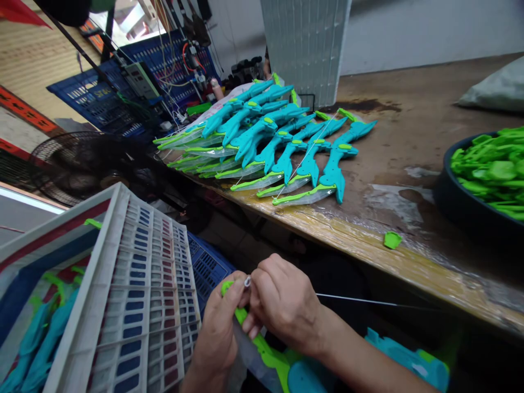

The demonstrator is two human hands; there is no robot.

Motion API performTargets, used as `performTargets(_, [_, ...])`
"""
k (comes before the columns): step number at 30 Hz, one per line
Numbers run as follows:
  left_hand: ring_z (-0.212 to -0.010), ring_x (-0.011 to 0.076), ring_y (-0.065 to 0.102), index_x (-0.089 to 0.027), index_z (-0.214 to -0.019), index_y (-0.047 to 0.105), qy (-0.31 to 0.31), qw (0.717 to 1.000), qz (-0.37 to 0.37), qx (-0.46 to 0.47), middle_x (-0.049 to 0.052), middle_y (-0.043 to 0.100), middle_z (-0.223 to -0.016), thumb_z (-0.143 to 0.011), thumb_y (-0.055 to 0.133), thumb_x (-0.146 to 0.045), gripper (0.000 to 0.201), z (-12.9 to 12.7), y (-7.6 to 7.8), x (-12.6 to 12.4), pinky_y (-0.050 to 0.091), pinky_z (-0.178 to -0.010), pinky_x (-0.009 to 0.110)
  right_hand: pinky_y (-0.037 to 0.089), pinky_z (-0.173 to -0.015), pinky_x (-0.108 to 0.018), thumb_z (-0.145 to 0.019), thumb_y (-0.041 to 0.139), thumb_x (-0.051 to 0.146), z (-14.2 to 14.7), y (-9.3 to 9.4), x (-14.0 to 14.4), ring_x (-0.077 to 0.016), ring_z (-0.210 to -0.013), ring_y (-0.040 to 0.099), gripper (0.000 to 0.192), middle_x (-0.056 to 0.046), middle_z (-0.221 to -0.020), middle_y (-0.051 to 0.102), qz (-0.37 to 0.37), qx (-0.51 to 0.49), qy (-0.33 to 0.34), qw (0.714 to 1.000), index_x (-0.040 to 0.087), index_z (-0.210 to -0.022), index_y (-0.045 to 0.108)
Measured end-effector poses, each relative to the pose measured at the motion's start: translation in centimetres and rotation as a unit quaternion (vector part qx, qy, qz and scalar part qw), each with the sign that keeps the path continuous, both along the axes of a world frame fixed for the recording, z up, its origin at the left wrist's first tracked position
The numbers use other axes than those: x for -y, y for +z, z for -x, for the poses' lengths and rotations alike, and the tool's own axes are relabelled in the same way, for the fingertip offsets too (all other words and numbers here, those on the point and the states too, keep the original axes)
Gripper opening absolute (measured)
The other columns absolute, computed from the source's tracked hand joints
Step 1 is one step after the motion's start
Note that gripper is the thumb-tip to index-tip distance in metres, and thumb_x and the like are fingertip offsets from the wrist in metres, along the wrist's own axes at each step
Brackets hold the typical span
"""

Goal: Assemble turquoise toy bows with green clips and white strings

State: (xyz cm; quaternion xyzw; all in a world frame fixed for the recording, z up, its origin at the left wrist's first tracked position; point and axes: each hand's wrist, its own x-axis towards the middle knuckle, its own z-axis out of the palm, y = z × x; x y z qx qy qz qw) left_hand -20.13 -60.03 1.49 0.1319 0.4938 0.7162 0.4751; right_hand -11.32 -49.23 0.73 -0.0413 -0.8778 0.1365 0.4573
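Observation:
My left hand point(216, 322) is closed around the green tip of a teal-and-green toy bow point(270, 352), which lies slanted below my hands at the bottom of the view. Right beside it, my right hand point(282, 303) pinches a white string point(356, 299) whose small loop shows between the two hands near the bow's tip. From my right hand the string stretches tight to the right. The bow's teal grip shows partly beneath my right forearm, and another teal part point(409, 357) is visible beyond that arm.
Several toy bows point(268, 128) lie in a row on the wooden table point(393, 164). A dark basin point(442, 185) holds green plastic parts, and one green piece point(392, 240) lies near the table edge. At left stand a white crate point(139, 284) with bows inside and a black fan point(82, 169).

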Motion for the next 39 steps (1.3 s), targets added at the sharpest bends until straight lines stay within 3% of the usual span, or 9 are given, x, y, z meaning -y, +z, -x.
performTargets(8, [-0.041, 0.0061, 0.042, -0.018, -0.065, 0.050, -0.012, 1.000, 0.001, -0.006, -0.007, 0.043, -0.053, -0.085, 0.080, -0.043, 0.045, -0.2, 0.4, -0.4, 0.039, -0.037, 0.017, 0.043, -0.061, -0.028, -0.097, 0.046, 0.010, -1.0, 0.6, 0.2, -0.0145, -0.071, 0.051, 0.015, -0.002, -0.076, 0.056, 0.190, -0.037, 0.045, 0.980, 0.018, -0.086, 0.051])
performTargets(14, [-0.038, 0.0049, 0.042, -0.017, -0.071, 0.054, 0.000, 0.999, 0.033, -0.005, -0.008, 0.046, -0.053, -0.077, 0.086, -0.049, 0.046, -0.3, 0.5, -0.3, 0.038, -0.035, 0.016, 0.048, -0.066, -0.029, -0.097, 0.053, 0.016, -1.6, 0.9, 0.7, -0.0172, -0.079, 0.056, 0.003, -0.005, -0.086, 0.061, 0.235, -0.015, 0.053, 0.970, 0.017, -0.098, 0.056])
performTargets(16, [-0.038, 0.0054, 0.043, -0.017, -0.077, 0.057, 0.001, 0.999, 0.046, -0.002, -0.009, 0.047, -0.052, -0.076, 0.086, -0.053, 0.046, -0.3, 0.3, -0.1, 0.038, -0.035, 0.016, 0.050, -0.069, -0.029, -0.099, 0.056, 0.020, -1.5, 0.9, 0.8, -0.0179, -0.083, 0.058, 0.006, -0.007, -0.091, 0.063, 0.242, 0.004, 0.070, 0.968, 0.015, -0.102, 0.058])
performTargets(19, [-0.037, 0.0056, 0.043, -0.017, -0.077, 0.055, -0.020, 0.999, 0.030, 0.003, -0.009, 0.046, -0.052, -0.076, 0.086, -0.054, 0.048, -0.3, 0.2, 0.0, 0.040, -0.035, 0.016, 0.049, -0.068, -0.027, -0.104, 0.051, 0.018, -1.5, 1.0, 0.9, -0.0162, -0.079, 0.058, 0.016, -0.006, -0.087, 0.062, 0.240, 0.029, 0.079, 0.967, 0.015, -0.092, 0.060])
performTargets(26, [-0.039, 0.0026, 0.032, -0.018, -0.073, 0.049, -0.087, 0.996, 0.001, 0.021, -0.008, 0.041, -0.060, -0.088, 0.077, -0.049, 0.044, 0.1, -0.4, 0.0, 0.034, -0.035, 0.014, 0.041, -0.058, -0.025, -0.101, 0.049, 0.013, -4.7, 2.3, 0.5, -0.0137, -0.069, 0.055, 0.022, -0.003, -0.075, 0.059, 0.203, 0.054, 0.069, 0.975, 0.018, -0.080, 0.055])
performTargets(29, [-0.040, 0.0031, 0.025, -0.019, -0.075, 0.049, -0.152, 0.985, -0.062, 0.046, -0.008, 0.038, -0.060, -0.096, 0.067, -0.044, 0.038, 0.1, -0.4, 0.2, 0.030, -0.036, 0.013, 0.039, -0.054, -0.024, -0.100, 0.051, 0.013, -6.0, 2.9, 1.1, -0.0127, -0.063, 0.052, 0.022, -0.002, -0.069, 0.055, 0.114, 0.034, 0.030, 0.992, 0.018, -0.078, 0.053])
performTargets(32, [-0.043, 0.0027, 0.026, -0.018, -0.078, 0.052, -0.200, 0.970, -0.119, 0.072, -0.006, 0.040, -0.064, -0.095, 0.068, -0.043, 0.034, 0.0, 0.5, 0.1, 0.024, -0.039, 0.012, 0.036, -0.050, -0.026, -0.100, 0.051, 0.014, -6.0, 3.6, 2.2, -0.0118, -0.056, 0.049, 0.027, 0.000, -0.063, 0.051, 0.012, 0.009, -0.046, 0.999, 0.020, -0.074, 0.050])
performTargets(36, [-0.047, 0.0036, 0.027, -0.017, -0.076, 0.055, -0.208, 0.964, -0.148, 0.069, -0.005, 0.041, -0.066, -0.091, 0.074, -0.044, 0.036, 0.5, 2.4, -0.7, 0.025, -0.042, 0.014, 0.032, -0.047, -0.030, -0.101, 0.050, 0.017, -4.5, 4.8, 3.0, -0.0138, -0.052, 0.048, 0.027, 0.001, -0.059, 0.047, -0.035, -0.064, -0.136, 0.988, 0.022, -0.075, 0.050])
performTargets(39, [-0.047, 0.0045, 0.028, -0.018, -0.075, 0.057, -0.203, 0.966, -0.140, 0.072, -0.004, 0.041, -0.065, -0.089, 0.076, -0.043, 0.034, 1.2, 3.3, -1.1, 0.026, -0.042, 0.015, 0.029, -0.045, -0.032, -0.100, 0.051, 0.016, -3.7, 5.2, 2.7, -0.0133, -0.049, 0.045, 0.026, 0.002, -0.057, 0.045, -0.079, -0.096, -0.161, 0.979, 0.022, -0.075, 0.049])
